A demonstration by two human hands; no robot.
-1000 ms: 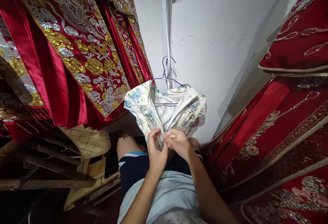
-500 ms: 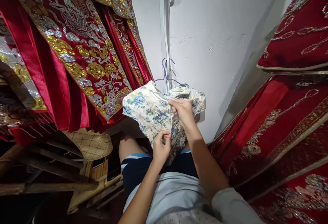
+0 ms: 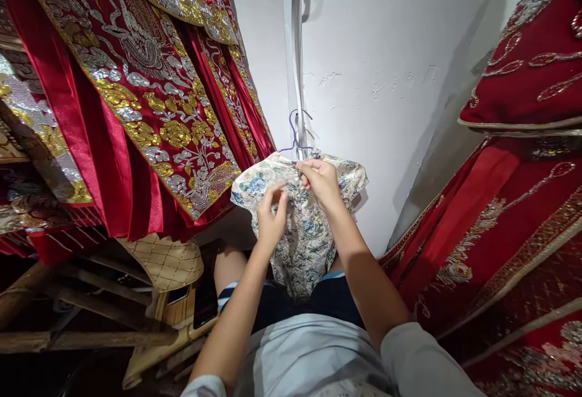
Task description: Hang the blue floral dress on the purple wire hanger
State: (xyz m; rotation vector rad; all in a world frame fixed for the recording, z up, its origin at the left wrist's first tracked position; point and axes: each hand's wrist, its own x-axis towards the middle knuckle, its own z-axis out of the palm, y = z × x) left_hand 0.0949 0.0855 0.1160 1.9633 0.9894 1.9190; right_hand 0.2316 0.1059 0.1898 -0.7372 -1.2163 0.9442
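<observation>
A cream short-sleeved garment with a blue floral print [image 3: 297,233], shaped like a blouse or short dress, hangs in front of me. Its shoulders sit on a thin purple hanger [image 3: 294,133]. My right hand [image 3: 321,182] pinches the front at the neckline between thumb and fingers. Whatever fine detail lies in that pinch is too small to make out. Over the chest, on the left side of the front, is my left hand [image 3: 271,212]; its fingers are bent, with a small gap between thumb and forefinger, and no cloth shows between them.
A white pole or strip [image 3: 297,51] runs down the pale wall [image 3: 373,33] behind the hanger. Red robes with gold and silver embroidery [image 3: 173,133] hang at left, and other red beaded garments [image 3: 500,215] at right. A bamboo seat [image 3: 182,318] stands low on the left, with a dark phone-like object [image 3: 205,303].
My left hand has left the front edge lower down and moved up and left. My right hand has shifted up to the neckline. The garment's front now hangs straighter and wider.
</observation>
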